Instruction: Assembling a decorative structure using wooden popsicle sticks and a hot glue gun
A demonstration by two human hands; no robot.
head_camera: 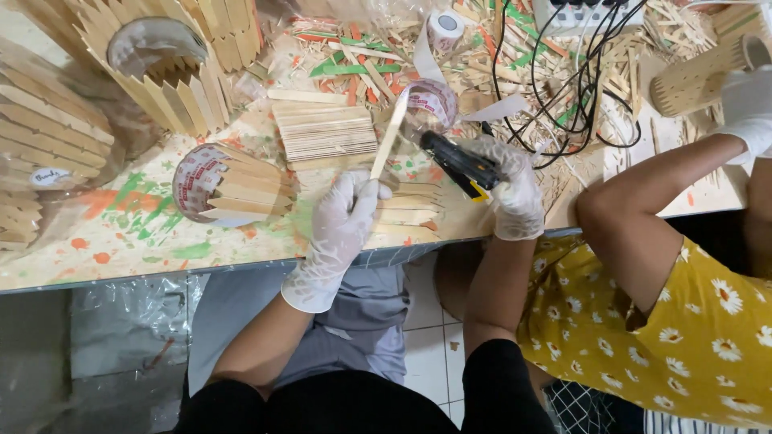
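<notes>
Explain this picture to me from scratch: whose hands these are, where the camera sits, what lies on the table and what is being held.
There is no machine here. A person wears a camera on the head, so the one picture looks down at their own two gloved hands over a paint-spattered table.

The left hand holds a flat wooden stick upright. The right hand grips a black glue gun, its nozzle close to the stick.

On the table lie a stack of sticks, tape rolls, black cables and loose coloured sticks. A half-built stick cylinder lies by the left hand; finished ones stand further left.

The arm in the yellow flowered top at right belongs to another person working alongside.
</notes>
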